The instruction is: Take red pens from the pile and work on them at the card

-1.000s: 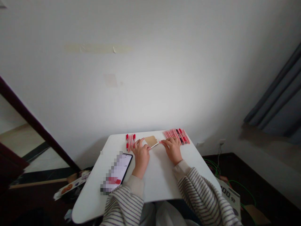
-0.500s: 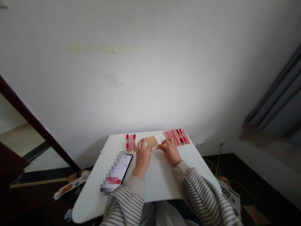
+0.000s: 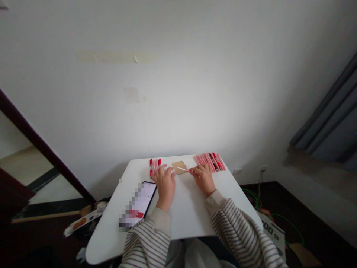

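Your right hand (image 3: 205, 179) pinches slim white stick (image 3: 182, 169) over tan pad (image 3: 178, 164); your left hand's (image 3: 165, 183) grip, cannot tell. Stick-handling seems in hand; next move likely calls for steady pinch.

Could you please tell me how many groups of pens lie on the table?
2: left group by the left hand, right group by the right hand; either may be partly hidden.

The table (image 3: 189, 216) stood before the wall (image 3: 184, 93). Along its far side lay, left to right, the left pen row (image 3: 155, 165), the pad (image 3: 177, 163) and the right pen row (image 3: 210, 160). The phone (image 3: 145, 195) lay nearer, left of the left hand (image 3: 165, 182). From the right hand (image 3: 204, 178), a rod (image 3: 182, 169) extended leftward over the pad.
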Demonstrator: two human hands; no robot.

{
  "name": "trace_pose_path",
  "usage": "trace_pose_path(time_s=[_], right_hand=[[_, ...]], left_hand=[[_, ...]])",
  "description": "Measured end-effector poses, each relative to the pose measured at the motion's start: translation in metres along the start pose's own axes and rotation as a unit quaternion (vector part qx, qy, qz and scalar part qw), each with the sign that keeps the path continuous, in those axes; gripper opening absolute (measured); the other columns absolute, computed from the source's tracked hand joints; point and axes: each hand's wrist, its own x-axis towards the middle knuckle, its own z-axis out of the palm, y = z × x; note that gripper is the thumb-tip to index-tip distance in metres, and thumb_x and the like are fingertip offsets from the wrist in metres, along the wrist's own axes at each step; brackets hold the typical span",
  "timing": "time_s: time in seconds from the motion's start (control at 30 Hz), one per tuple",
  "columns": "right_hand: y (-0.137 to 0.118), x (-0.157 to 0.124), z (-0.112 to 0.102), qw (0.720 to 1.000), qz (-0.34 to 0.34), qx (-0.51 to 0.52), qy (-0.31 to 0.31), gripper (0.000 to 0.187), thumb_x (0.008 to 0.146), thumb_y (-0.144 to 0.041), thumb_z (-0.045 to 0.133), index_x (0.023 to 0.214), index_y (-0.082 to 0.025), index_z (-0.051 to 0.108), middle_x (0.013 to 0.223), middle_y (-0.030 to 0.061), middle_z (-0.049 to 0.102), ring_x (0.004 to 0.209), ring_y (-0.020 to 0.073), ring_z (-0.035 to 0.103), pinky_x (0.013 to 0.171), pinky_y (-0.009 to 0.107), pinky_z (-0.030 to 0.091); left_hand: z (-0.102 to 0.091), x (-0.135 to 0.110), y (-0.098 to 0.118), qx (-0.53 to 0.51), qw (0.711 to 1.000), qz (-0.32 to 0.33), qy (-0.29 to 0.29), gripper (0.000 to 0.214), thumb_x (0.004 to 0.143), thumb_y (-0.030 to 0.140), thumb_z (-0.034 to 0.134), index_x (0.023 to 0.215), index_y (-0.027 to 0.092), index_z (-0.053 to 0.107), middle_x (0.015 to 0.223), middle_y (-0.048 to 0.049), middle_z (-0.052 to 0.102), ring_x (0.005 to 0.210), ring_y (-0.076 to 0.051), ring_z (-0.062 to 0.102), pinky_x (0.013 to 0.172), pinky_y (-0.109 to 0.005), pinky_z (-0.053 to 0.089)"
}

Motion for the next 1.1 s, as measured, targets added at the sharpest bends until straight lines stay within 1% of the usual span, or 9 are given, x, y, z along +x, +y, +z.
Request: trace_pose_path(time_s=[0.1, 0.2, 0.3, 0.47, 0.63, 0.73, 0.87, 0.97, 1.1], right_hand=[[0.002, 0.0, 0.0, 1.0, 0.012, -0.01, 0.013, 0.015, 0.091, -0.034, 0.061, 0.095, -0.028, 0.074, 0.085, 0.0023, 0.068, 0.095, 0.0208, 0.047, 0.092, 0.037, 0.028], [0.003, -0.001, 0.0, 1.0, 0.018, -0.019, 0.017, 0.014, 0.09, -0.033, 0.062, 0.094, -0.029, 0.074, 0.086, 0.0018, 0.069, 0.096, 0.0208, 0.048, 0.093, 0.037, 0.026], [0.003, -0.001, 0.001, 0.999, 0.019, -0.026, 0.016, 0.014, 0.09, -0.034, 0.062, 0.095, -0.029, 0.074, 0.086, 0.0019, 0.069, 0.097, 0.0209, 0.048, 0.094, 0.037, 0.026], [0.004, 0.0, 0.001, 0.999, 0.018, -0.039, 0.014, 0.014, 0.09, -0.035, 0.063, 0.095, -0.029, 0.074, 0.086, 0.0017, 0.069, 0.097, 0.0209, 0.049, 0.094, 0.037, 0.026], [0.004, -0.001, 0.001, 0.999, 0.019, -0.047, 0.01, 0.014, 0.089, -0.035, 0.063, 0.095, -0.03, 0.074, 0.085, 0.0014, 0.069, 0.096, 0.0208, 0.048, 0.094, 0.037, 0.026], [0.004, -0.001, 0.001, 0.999, 0.022, -0.044, 0.006, 0.014, 0.089, -0.036, 0.063, 0.096, -0.03, 0.074, 0.086, 0.0017, 0.069, 0.097, 0.0212, 0.048, 0.094, 0.037, 0.026], [0.005, -0.002, 0.002, 0.999, 0.025, -0.036, 0.003, 0.014, 0.09, -0.035, 0.062, 0.095, -0.03, 0.074, 0.087, 0.0019, 0.069, 0.097, 0.0217, 0.048, 0.095, 0.038, 0.025], [0.006, -0.002, 0.003, 0.999, 0.025, -0.035, 0.007, 0.014, 0.09, -0.035, 0.062, 0.094, -0.03, 0.074, 0.086, 0.0021, 0.069, 0.096, 0.0216, 0.048, 0.095, 0.038, 0.025], [0.007, -0.002, 0.003, 0.999, 0.02, -0.037, 0.006, 0.015, 0.091, -0.035, 0.061, 0.095, -0.029, 0.074, 0.086, 0.0021, 0.069, 0.096, 0.0211, 0.048, 0.094, 0.038, 0.025]], left_hand=[[0.0, -0.001, -0.002, 0.041, 0.998, -0.043, -0.014, 0.023, 0.085, 0.031, 0.059, 0.105, 0.023, 0.067, 0.124, -0.0102, 0.058, 0.12, -0.029, 0.048, 0.109, -0.058, 0.027], [-0.001, -0.003, -0.003, 0.086, 0.992, -0.077, -0.04, 0.02, 0.084, 0.028, 0.058, 0.1, 0.024, 0.069, 0.126, -0.0096, 0.057, 0.122, -0.032, 0.044, 0.107, -0.064, 0.026], [-0.001, -0.005, -0.003, 0.118, 0.986, -0.097, -0.063, 0.022, 0.084, 0.026, 0.056, 0.1, 0.024, 0.07, 0.125, -0.0102, 0.057, 0.123, -0.033, 0.043, 0.106, -0.067, 0.026], [-0.001, -0.006, -0.003, 0.148, 0.982, -0.096, -0.067, 0.028, 0.088, 0.027, 0.047, 0.102, 0.023, 0.071, 0.123, -0.0116, 0.058, 0.121, -0.032, 0.044, 0.106, -0.068, 0.025], [-0.001, -0.005, -0.005, 0.169, 0.979, -0.095, -0.07, 0.031, 0.089, 0.026, 0.044, 0.104, 0.024, 0.07, 0.119, -0.0119, 0.06, 0.118, -0.032, 0.044, 0.105, -0.068, 0.025], [-0.003, -0.004, -0.007, 0.184, 0.976, -0.091, -0.073, 0.031, 0.09, 0.027, 0.043, 0.104, 0.024, 0.07, 0.114, -0.0114, 0.062, 0.114, -0.031, 0.046, 0.106, -0.068, 0.022], [-0.005, -0.002, -0.008, 0.17, 0.976, -0.09, -0.098, 0.027, 0.088, 0.028, 0.049, 0.105, 0.03, 0.07, 0.118, -0.0085, 0.061, 0.114, -0.03, 0.045, 0.107, -0.069, 0.017], [-0.003, -0.001, -0.011, 0.149, 0.976, -0.105, -0.119, 0.028, 0.089, 0.03, 0.048, 0.105, 0.034, 0.07, 0.12, -0.007, 0.061, 0.115, -0.029, 0.044, 0.107, -0.069, 0.013], [0.002, -0.002, -0.015, 0.135, 0.976, -0.116, -0.123, 0.03, 0.092, 0.035, 0.044, 0.1, 0.033, 0.073, 0.119, -0.007, 0.062, 0.114, -0.029, 0.044, 0.108, -0.069, 0.011]])
